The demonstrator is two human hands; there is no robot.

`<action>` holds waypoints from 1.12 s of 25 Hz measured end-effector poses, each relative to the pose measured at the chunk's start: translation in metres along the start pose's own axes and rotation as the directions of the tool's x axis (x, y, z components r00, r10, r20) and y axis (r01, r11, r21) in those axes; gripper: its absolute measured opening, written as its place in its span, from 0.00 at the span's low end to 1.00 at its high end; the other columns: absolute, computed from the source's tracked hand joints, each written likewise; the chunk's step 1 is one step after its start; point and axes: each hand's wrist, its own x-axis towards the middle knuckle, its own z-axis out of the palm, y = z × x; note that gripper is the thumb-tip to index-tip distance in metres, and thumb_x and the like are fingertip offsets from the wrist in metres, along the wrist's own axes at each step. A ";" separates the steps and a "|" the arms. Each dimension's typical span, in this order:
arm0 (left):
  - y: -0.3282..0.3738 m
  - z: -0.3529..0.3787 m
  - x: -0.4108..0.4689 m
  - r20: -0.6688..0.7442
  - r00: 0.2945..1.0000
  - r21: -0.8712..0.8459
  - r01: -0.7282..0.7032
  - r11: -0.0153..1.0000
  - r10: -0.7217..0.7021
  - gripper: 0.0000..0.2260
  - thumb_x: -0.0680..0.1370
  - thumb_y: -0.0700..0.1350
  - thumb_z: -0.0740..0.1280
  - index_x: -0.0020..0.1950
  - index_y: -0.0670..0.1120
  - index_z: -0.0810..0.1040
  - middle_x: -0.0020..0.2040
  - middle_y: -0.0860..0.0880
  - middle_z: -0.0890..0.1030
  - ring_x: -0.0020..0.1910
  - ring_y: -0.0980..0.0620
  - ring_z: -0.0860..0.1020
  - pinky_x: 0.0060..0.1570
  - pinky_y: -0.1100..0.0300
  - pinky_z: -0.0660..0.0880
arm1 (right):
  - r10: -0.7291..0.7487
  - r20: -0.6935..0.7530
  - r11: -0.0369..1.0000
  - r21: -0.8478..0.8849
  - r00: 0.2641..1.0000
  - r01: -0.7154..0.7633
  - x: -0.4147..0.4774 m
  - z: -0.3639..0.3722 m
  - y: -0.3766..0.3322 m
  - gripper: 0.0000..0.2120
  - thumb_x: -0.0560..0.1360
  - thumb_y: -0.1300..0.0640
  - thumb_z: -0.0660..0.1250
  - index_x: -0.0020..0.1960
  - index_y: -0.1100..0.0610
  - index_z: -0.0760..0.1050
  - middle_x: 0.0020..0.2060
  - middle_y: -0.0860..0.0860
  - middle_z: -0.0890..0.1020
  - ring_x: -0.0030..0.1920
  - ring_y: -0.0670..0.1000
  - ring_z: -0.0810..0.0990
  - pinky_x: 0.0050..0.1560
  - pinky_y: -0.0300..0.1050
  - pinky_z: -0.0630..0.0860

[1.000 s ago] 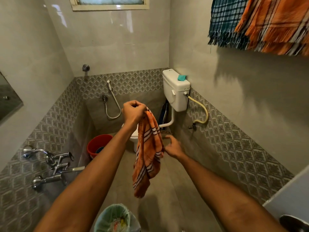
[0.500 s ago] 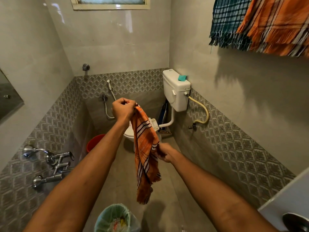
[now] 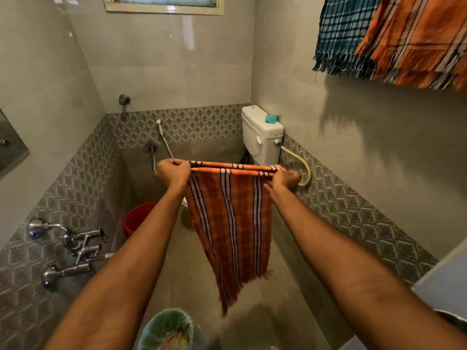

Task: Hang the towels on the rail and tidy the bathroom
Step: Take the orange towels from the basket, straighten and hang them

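Note:
An orange striped towel (image 3: 232, 223) hangs spread flat in front of me, its top edge pulled taut and level. My left hand (image 3: 173, 173) grips its left top corner and my right hand (image 3: 283, 179) pinches its right top corner. Its lower end hangs to a point above the floor. At the upper right a teal checked towel (image 3: 341, 36) and an orange checked towel (image 3: 417, 41) hang against the right wall; the rail itself is out of view.
White cistern (image 3: 260, 135) with a small teal object (image 3: 271, 118) on top stands at the back right, a yellow hose (image 3: 300, 162) beside it. Red bucket (image 3: 137, 218), wall taps (image 3: 73, 246) at left, a lined bin (image 3: 168, 329) below, a white basin edge (image 3: 444, 281) at right.
My right hand took the towel's other corner and both hands drew apart. The bunched towel is now stretched out flat between them.

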 end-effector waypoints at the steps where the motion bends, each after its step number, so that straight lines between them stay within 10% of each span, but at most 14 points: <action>1: 0.001 0.004 -0.003 0.007 1.000 -0.024 -0.003 1.000 0.003 0.07 0.66 0.40 0.65 0.35 0.46 0.84 0.30 0.50 0.81 0.28 0.55 0.76 0.35 0.64 0.73 | 0.119 0.038 0.982 0.143 0.992 -0.123 -0.002 -0.003 0.005 0.07 0.79 0.59 0.61 0.56 0.59 0.71 0.52 0.61 0.79 0.42 0.61 0.83 0.35 0.54 0.82; 6: -0.027 0.004 0.003 0.045 0.992 -0.073 0.122 0.990 -0.119 0.05 0.64 0.41 0.66 0.30 0.49 0.79 0.32 0.50 0.82 0.31 0.52 0.80 0.35 0.61 0.78 | 0.012 0.115 0.975 0.218 0.993 -0.037 -0.010 -0.005 -0.009 0.11 0.80 0.53 0.58 0.44 0.57 0.74 0.48 0.62 0.81 0.38 0.60 0.83 0.24 0.44 0.78; 14: -0.026 0.017 -0.002 0.146 0.984 -0.167 0.126 0.978 -0.102 0.10 0.67 0.35 0.62 0.30 0.48 0.72 0.34 0.48 0.78 0.37 0.46 0.80 0.36 0.53 0.81 | -0.148 0.170 0.949 0.301 0.974 0.091 -0.015 -0.022 -0.014 0.09 0.82 0.56 0.54 0.53 0.55 0.73 0.41 0.58 0.80 0.26 0.53 0.82 0.23 0.42 0.78; 20: 0.024 0.040 -0.013 0.227 0.942 -0.653 0.335 0.679 -0.246 0.13 0.63 0.32 0.68 0.24 0.45 0.70 0.26 0.48 0.73 0.27 0.51 0.73 0.31 0.58 0.75 | -0.486 0.087 0.873 0.108 0.870 0.476 -0.002 -0.037 -0.065 0.09 0.80 0.55 0.58 0.46 0.52 0.76 0.46 0.58 0.83 0.44 0.60 0.84 0.40 0.58 0.83; 25: 0.070 0.080 -0.041 0.066 0.984 -0.604 -0.093 0.792 0.166 0.02 0.71 0.40 0.72 0.40 0.46 0.81 0.38 0.48 0.82 0.39 0.52 0.79 0.47 0.49 0.81 | -0.596 -0.013 0.792 0.152 0.803 0.591 0.009 -0.055 -0.116 0.10 0.81 0.54 0.57 0.51 0.50 0.78 0.50 0.54 0.83 0.52 0.58 0.82 0.52 0.62 0.80; 28: 0.101 0.103 -0.062 -0.022 0.843 -0.394 -0.501 0.770 0.537 0.16 0.71 0.41 0.70 0.59 0.47 0.80 0.53 0.47 0.84 0.51 0.52 0.82 0.55 0.56 0.78 | -0.676 -0.012 0.710 0.260 0.737 0.655 0.020 -0.066 -0.155 0.12 0.81 0.56 0.57 0.55 0.55 0.79 0.51 0.54 0.82 0.54 0.55 0.80 0.55 0.59 0.79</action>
